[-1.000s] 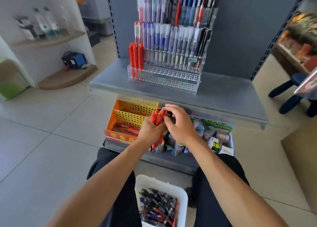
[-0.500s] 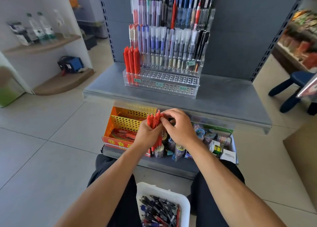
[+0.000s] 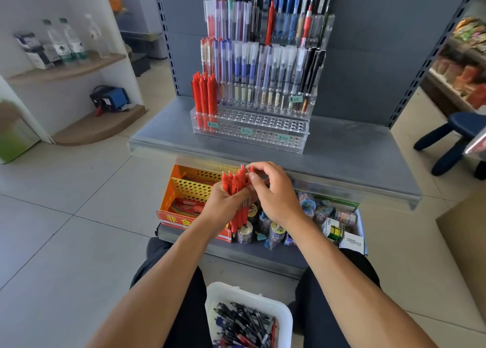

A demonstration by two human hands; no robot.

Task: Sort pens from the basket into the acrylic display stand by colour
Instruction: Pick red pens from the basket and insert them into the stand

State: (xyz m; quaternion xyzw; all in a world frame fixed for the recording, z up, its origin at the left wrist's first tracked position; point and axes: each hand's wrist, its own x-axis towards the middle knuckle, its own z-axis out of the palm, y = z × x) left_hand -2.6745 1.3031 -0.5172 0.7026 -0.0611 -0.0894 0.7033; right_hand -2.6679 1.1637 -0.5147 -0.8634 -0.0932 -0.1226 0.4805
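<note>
the left hand [image 3: 223, 205] grips a bunch of red pens [image 3: 236, 189] upright in its fist, caps up, tips hanging below the palm. the right hand [image 3: 273, 192] pinches the top of one pen at the bunch's right edge between thumb and fingertip. a second ago that hand lay cupped over the caps; now its fingers have opened a little and settled on a single cap, while the bunch has stayed put. my guess is one pen is about to be drawn out for the stand.

up and ahead of the hands, on the grey shelf [image 3: 342, 168], stands the stand [image 3: 263, 134]: clear hard plastic, stepped tiers drilled with round holes. a block of red pens already fills its left front corner, and the holes to the right of them are empty. the tiers behind hold slim clear-barrelled blue pens and glossy black ones.

below the hands, between the knees, sits the basket [image 3: 286, 318], white, smooth, with rounded corners, still heaped with dark, blue and a few red pens. so plenty of sorting remains.
</note>
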